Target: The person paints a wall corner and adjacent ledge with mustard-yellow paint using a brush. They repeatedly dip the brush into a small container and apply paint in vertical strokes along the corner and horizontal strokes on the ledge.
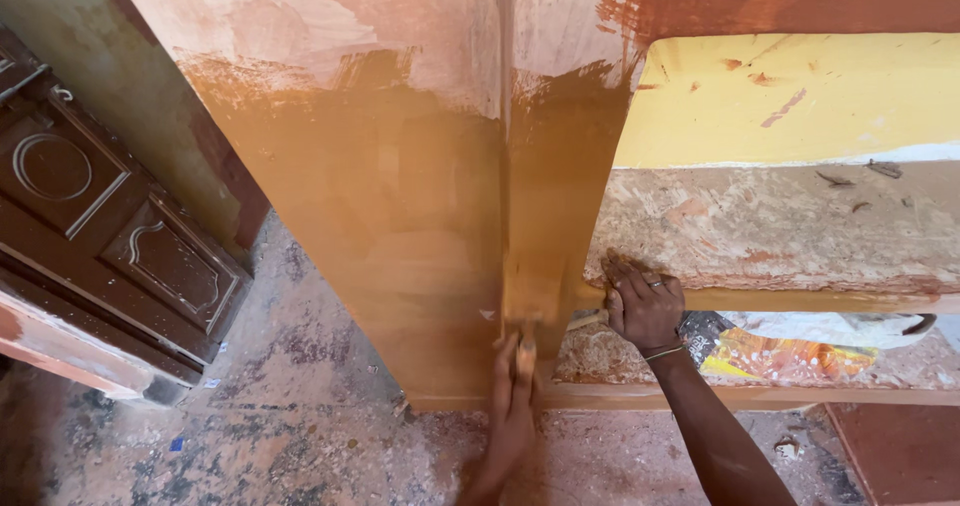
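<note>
L hand (512, 406) nearest cam, fingers closed round brush (527, 351), bristles on post (545, 216) low end, near floor (250, 406). R hand (643, 306) spread flat on ledge (780, 301), holds nothing, braces me. Judgement: keep strokes long w/ grain, light pressure, feather into wet edge above; watch drips at bottom rail (700, 396). Panel (390, 236) already coated.

Paint-laden brush (527, 351) against ochre panel (400, 256)
</note>
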